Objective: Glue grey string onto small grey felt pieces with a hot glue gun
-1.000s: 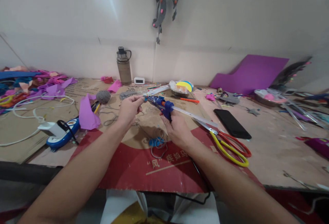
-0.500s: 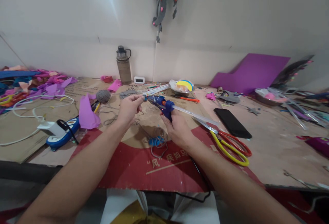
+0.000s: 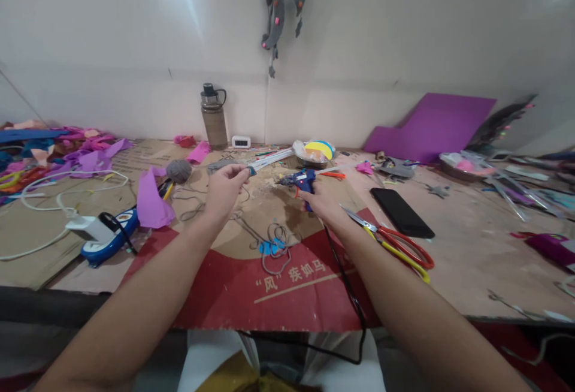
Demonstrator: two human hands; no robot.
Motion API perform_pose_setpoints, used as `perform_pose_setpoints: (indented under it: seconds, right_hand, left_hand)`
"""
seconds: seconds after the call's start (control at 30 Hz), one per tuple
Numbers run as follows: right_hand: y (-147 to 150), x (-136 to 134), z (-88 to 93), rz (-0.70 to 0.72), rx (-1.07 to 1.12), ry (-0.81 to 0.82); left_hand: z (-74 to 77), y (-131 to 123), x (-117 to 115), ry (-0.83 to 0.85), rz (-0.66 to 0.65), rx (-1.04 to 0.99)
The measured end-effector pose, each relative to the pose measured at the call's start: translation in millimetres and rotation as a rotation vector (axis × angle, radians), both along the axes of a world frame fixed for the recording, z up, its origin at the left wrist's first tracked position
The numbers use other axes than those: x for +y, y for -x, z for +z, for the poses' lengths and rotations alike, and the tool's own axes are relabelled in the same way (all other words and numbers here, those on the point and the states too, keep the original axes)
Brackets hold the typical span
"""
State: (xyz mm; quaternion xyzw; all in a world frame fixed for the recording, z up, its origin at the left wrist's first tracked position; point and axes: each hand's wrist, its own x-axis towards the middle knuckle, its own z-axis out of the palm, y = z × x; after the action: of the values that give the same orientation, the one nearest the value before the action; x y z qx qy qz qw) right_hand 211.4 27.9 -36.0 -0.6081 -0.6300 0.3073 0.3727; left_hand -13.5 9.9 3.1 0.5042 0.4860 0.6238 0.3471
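My right hand [image 3: 322, 199] is wrapped round the grip of a blue hot glue gun [image 3: 304, 181], whose nozzle points left over the cardboard. A clear glue stick [image 3: 327, 169] sticks out of its back, and a black cord [image 3: 336, 254] hangs below. Across from the nozzle, my left hand [image 3: 228, 185] pinches a small grey-blue piece [image 3: 252, 171] between thumb and forefinger; its exact kind is too small to make out. Below and between the hands, loose grey yarn [image 3: 284, 260] lies tangled over a bright blue piece [image 3: 269, 247].
Scissors [image 3: 381, 233] with red and yellow handles and a black phone [image 3: 402, 212] lie to the right. A bottle [image 3: 214, 119], a grey yarn ball [image 3: 178, 170] and a blue power strip [image 3: 112, 237] are on the left. A filled bowl [image 3: 309, 158] stands behind the glue gun.
The glue gun has moved right, away from my left hand, and its nozzle is now apart from the small piece. My left hand has stayed nearly in place.
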Motion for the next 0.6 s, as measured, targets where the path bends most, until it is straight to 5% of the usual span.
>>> perform_pose_setpoints:
  seconds: [0.13, 0.2, 0.33, 0.43, 0.6]
  right_hand:
    - [-15, -7, 15.1, -0.108, -0.587, -0.056]
    - [-13, -18, 25.2, -0.156, -0.643, -0.156]
    - [16, -33, 35.3, 0.005, -0.004, -0.262]
    - [50, -36, 36.2, 0.2, 0.586, -0.122]
    - [85, -36, 37.3, 0.359, 0.927, 0.091]
  left_hand:
    - [-3.9, 2, 2, -0.176, 0.062, 0.239]
    - [-2.5, 3, 1, -0.243, 0.113, 0.363]
    - [3.4, -2, -9, -0.287, 0.164, 0.586]
    - [5.6, -9, -18, -0.334, 0.13, 0.625]
    - [4.2, -9, -17, -0.241, 0.11, 0.5]
